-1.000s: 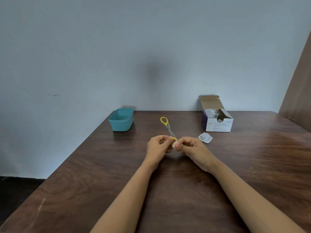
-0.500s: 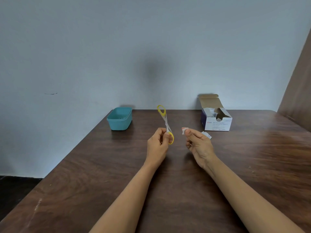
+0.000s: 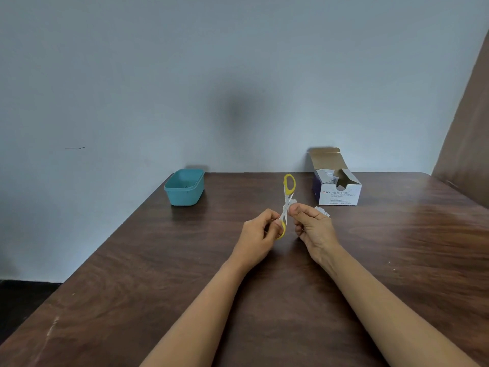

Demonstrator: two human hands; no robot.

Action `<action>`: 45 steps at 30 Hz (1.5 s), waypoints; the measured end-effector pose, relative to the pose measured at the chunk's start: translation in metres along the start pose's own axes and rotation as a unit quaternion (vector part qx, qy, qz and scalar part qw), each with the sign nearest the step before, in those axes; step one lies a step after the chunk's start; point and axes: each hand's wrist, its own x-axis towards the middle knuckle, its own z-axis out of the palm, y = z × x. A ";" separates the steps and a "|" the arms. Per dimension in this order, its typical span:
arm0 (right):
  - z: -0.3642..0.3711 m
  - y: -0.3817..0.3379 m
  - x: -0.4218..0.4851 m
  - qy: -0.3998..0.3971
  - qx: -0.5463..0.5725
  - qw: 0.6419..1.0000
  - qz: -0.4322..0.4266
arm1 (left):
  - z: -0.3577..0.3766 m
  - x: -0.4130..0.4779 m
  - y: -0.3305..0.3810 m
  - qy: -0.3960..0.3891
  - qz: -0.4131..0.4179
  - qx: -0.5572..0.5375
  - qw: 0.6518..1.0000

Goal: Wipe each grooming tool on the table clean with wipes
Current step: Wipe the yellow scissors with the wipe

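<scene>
Yellow-handled scissors [image 3: 285, 211], the tool under treatment, are held upright above the middle of the brown wooden table [image 3: 158, 274], one loop raised and the other down in the left hand [image 3: 258, 231]. Head view: the left fingers are curled round the lower loop in a firm hold. The right hand [image 3: 315, 229] pinches a small white wipe [image 3: 293, 202] between thumb and fingertips and sets it against the metal shank, just below the upper loop. A second ago the wipe sat at the lower loop; half a second ago the hands stood apart with the wipe clear of the tool. It has now returned to contact higher up. Judgement: wiping has moved to a fresh section and this tool is not yet finished. A torn sachet [image 3: 323, 211] lies just behind the right hand, an open box of alcohol swabs [image 3: 338, 193] beyond it, and a teal tub [image 3: 185, 192] at far left.
</scene>
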 end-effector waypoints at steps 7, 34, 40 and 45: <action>0.001 0.001 0.001 0.004 -0.008 1.000 -0.003 | -0.001 0.000 0.000 0.012 0.013 0.021 1.000; 0.000 0.001 0.006 0.049 0.020 0.999 0.010 | 0.003 0.004 -0.002 -0.038 0.018 0.122 0.992; -0.003 0.006 0.008 0.054 0.084 0.995 0.003 | 0.006 0.005 0.002 -0.067 0.019 0.205 0.976; -0.006 0.003 0.011 0.017 0.076 0.996 0.040 | 0.007 0.005 0.003 -0.060 0.015 0.252 0.966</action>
